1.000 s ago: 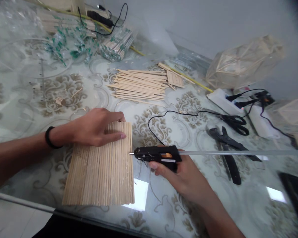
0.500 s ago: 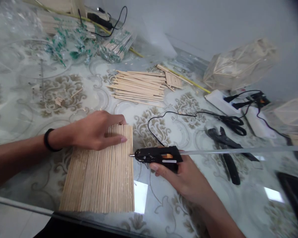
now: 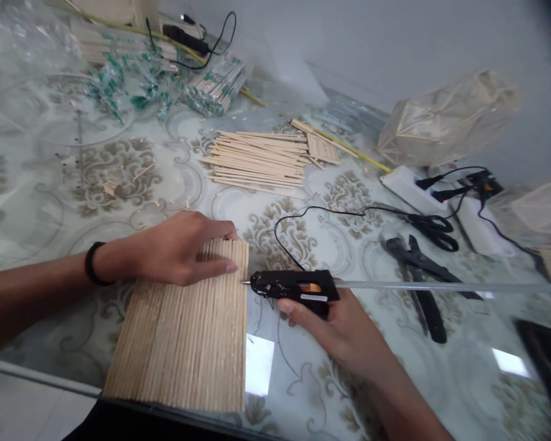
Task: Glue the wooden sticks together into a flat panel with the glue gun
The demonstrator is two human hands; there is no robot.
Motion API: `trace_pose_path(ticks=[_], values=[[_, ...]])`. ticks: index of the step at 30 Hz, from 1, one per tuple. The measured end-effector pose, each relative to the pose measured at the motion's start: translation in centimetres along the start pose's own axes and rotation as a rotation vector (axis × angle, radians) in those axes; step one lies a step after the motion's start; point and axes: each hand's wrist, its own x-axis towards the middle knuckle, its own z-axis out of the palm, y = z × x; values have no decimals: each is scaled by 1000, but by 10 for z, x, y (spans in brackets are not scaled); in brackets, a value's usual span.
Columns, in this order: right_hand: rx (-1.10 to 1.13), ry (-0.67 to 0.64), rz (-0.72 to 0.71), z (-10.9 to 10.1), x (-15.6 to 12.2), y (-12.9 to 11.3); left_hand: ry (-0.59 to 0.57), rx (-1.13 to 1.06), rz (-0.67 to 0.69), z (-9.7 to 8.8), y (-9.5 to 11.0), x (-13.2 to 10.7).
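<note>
My left hand [image 3: 188, 248] grips the far end of a flat panel [image 3: 188, 343] made of thin wooden sticks laid side by side. Its thumb rests on top of the panel and its fingers curl over the far edge. My right hand [image 3: 340, 324] is wrapped round a black hot glue gun [image 3: 294, 291], whose metal tip points left at the panel's right edge, close to or touching it. A long clear glue stick [image 3: 422, 286] juts out of the gun's back end. The fingers on the grip are partly hidden.
Loose wooden sticks [image 3: 257, 159] lie beyond the panel, with wrapped stick packs [image 3: 218, 86] behind. At right are scissors [image 3: 434, 231], black cutters [image 3: 422, 275], a power strip [image 3: 413, 190] and a wrapped stick frame [image 3: 445, 125]. The gun's cord [image 3: 321, 208] curves across the glass tabletop.
The panel has slid toward me, its near end now at the table edge, with my left hand moving slightly along. The glue gun has stayed almost in place, so its tip meets the edge farther up.
</note>
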Motion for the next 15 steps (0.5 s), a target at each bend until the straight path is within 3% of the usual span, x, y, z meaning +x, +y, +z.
trace_pose_path(ticks=[15], values=[[-136,-137,-118,-7,-5,2,2,6,-28,-1,-1,0]])
